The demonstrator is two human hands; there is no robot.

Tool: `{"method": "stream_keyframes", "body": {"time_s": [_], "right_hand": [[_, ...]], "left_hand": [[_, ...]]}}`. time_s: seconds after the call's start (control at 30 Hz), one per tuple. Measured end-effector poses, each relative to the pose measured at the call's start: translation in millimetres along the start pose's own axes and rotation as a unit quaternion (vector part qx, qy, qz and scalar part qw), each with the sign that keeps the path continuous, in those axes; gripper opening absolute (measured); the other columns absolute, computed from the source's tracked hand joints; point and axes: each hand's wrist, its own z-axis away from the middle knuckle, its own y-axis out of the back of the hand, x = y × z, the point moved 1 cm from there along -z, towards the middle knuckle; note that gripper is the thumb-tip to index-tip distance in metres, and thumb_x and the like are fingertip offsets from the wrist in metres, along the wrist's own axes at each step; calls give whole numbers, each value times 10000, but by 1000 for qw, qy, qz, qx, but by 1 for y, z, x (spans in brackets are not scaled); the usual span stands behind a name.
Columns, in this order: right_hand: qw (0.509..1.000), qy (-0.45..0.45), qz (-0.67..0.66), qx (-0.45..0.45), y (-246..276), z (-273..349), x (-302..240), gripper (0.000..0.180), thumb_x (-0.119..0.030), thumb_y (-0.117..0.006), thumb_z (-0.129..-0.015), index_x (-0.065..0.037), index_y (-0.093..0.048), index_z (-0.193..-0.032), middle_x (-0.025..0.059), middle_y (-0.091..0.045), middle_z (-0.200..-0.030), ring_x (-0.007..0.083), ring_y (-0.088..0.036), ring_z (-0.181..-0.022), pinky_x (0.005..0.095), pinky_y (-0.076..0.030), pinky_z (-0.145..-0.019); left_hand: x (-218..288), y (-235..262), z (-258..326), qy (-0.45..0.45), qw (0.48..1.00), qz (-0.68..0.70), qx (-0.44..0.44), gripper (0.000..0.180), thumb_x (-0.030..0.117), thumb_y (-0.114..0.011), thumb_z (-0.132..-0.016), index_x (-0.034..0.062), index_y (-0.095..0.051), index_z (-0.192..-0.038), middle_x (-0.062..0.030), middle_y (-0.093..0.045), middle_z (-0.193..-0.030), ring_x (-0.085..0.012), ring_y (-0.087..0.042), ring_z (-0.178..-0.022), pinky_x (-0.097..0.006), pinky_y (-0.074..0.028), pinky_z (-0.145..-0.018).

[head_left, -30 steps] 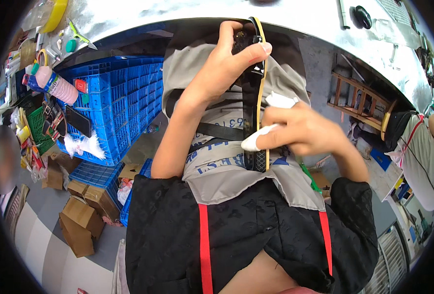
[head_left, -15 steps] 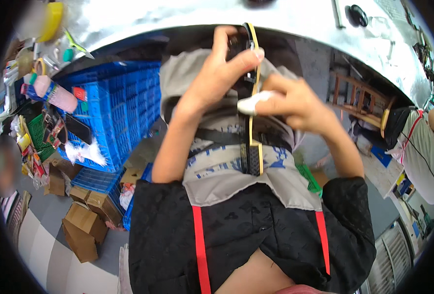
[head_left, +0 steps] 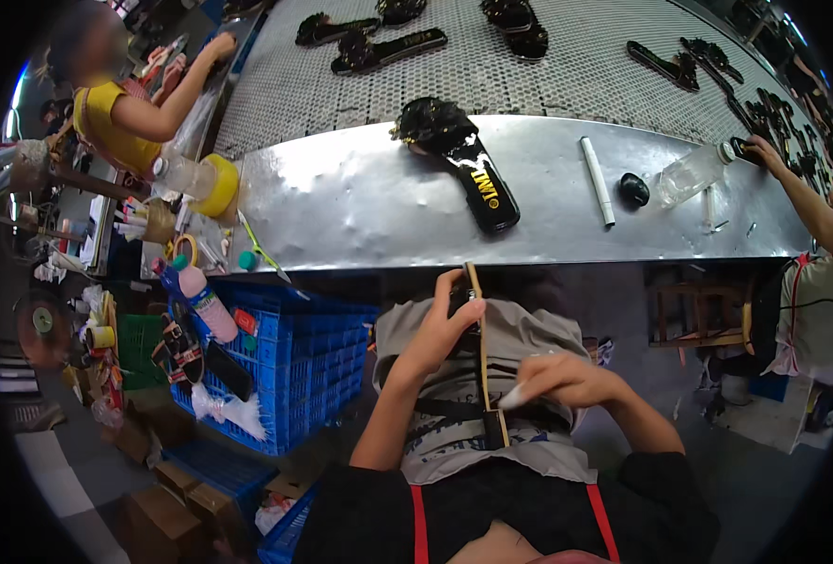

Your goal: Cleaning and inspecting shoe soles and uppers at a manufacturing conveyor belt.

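Observation:
Over my apron-covered lap, a black slipper stands on its side, its tan sole edge toward me and its heel nearest my body. My left hand is closed around its far end, thumb on the sole edge. Beside the heel, my right hand pinches a small white cloth; whether the cloth touches the edge I cannot tell. The held slipper's upper is mostly hidden by my left hand. On the metal bench ahead lies another black slipper with a ruffled upper and gold lettering.
A white marker, a black rounded object and a clear bottle lie on the bench's right. Several slippers rest on the mesh belt beyond. A blue crate stands left. Co-workers' hands show right and far left.
The view has tilted up, bringing the bench and belt into sight. My right hand and the cloth have moved along the slipper toward its heel. My left hand keeps its hold.

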Motion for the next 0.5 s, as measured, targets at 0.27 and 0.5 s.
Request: {"method": "stream_keyframes", "body": {"time_s": [0.27, 0.5], "right_hand": [[830, 119, -456, 300, 3, 30, 29, 204, -66, -531, -1002, -18, -641, -1167, 137, -628, -880, 41, -341, -443, 216, -267, -438], [795, 54, -523, 302, 6, 7, 61, 214, -54, -532, -988, -31, -655, -1161, 114, -645, -868, 36, -341, -440, 205, -272, -439]], "left_hand": [[89, 23, 5, -154, 973, -124, 120, 719, 324, -677, -825, 23, -400, -1417, -149, -548, -1259, -230, -662, -911, -360, -518, -863], [260, 38, -151, -312, 920, -208, 112, 784, 423, -708, -841, 34, -436, -1465, -217, -475, -1382, -308, -505, -1252, -381, -377, -1082]]}}
